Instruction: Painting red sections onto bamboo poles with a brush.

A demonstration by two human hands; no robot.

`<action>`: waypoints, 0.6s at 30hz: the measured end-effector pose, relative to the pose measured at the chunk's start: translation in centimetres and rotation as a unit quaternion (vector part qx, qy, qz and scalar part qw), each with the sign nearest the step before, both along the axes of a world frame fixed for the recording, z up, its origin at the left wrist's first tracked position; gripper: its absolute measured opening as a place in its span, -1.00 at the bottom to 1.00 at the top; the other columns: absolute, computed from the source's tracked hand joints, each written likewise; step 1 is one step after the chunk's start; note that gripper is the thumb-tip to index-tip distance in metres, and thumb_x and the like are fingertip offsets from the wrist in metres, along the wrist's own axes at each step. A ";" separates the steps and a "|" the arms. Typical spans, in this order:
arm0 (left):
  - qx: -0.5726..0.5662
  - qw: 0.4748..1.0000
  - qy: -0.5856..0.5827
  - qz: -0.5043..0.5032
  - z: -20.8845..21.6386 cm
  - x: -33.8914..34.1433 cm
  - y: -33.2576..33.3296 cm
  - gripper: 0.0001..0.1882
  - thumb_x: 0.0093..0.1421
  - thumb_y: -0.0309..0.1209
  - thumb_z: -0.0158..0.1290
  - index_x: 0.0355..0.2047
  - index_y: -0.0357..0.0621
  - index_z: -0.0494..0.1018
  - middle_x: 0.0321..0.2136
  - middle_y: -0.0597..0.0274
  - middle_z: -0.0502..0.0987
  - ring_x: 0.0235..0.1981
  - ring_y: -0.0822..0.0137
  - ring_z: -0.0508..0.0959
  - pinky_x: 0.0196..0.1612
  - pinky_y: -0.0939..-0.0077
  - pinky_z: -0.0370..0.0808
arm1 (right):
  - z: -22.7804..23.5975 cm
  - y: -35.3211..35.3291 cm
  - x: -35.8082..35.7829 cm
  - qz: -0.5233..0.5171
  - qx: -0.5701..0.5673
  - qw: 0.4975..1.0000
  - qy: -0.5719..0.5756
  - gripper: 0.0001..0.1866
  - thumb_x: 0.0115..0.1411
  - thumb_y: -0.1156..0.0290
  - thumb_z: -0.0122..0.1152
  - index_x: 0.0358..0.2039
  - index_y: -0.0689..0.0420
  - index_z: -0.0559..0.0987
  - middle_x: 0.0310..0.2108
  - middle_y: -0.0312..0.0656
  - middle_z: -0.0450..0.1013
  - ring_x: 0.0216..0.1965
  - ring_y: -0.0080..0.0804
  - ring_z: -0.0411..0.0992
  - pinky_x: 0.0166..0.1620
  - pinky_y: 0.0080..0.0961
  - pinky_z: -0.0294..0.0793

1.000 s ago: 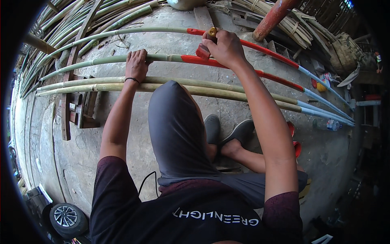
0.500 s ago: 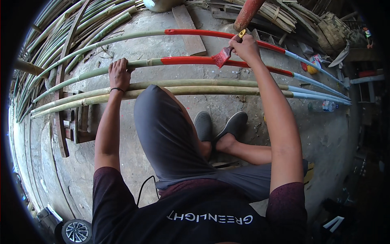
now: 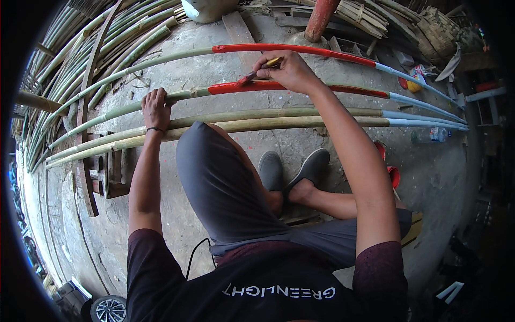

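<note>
I see right hand (image 3: pixel 287 70) closed round brush (image 3: pixel 247 79), its tip pointing left and down, touching red stretch of pole (image 3: pixel 188 94). I have left hand (image 3: pixel 156 110) farther left on same pole's bare green part, fingers curled over it, gripping. Pole lies crosswise, second from top in my view; far pole (image 3: pixel 289 48), also partly red, runs beyond it. Nearer me, two near poles (image 3: pixel 241 121), pale with light blue right ends, partly hidden by knee (image 3: pixel 201 161).
</note>
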State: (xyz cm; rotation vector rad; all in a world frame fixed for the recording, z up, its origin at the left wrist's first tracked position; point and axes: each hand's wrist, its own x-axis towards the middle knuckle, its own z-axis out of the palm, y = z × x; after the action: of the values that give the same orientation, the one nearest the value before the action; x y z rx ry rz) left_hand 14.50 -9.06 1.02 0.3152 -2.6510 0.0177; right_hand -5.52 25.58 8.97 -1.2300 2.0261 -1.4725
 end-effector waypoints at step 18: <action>0.010 1.000 -0.003 0.000 -0.5 0.0 -0.2 -0.64 -0.05 -0.31 0.32 -0.32 -0.05 0.38 -0.37 0.24 0.47 -0.22 0.11 0.47 -0.06 0.19 0.33 | -2.6 22.1 -7.2 -0.200 0.096 0.972 -0.076 -0.86 0.13 0.61 0.30 -0.27 0.18 0.64 -0.23 -0.32 0.60 -0.21 -0.61 0.50 -0.07 -0.62 0.49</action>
State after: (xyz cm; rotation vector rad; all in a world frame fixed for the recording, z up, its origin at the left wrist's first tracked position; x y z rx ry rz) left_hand 14.45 -9.22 0.56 0.3210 -2.6587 -0.0079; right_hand -12.67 47.71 6.32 -0.6354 2.3352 -1.4396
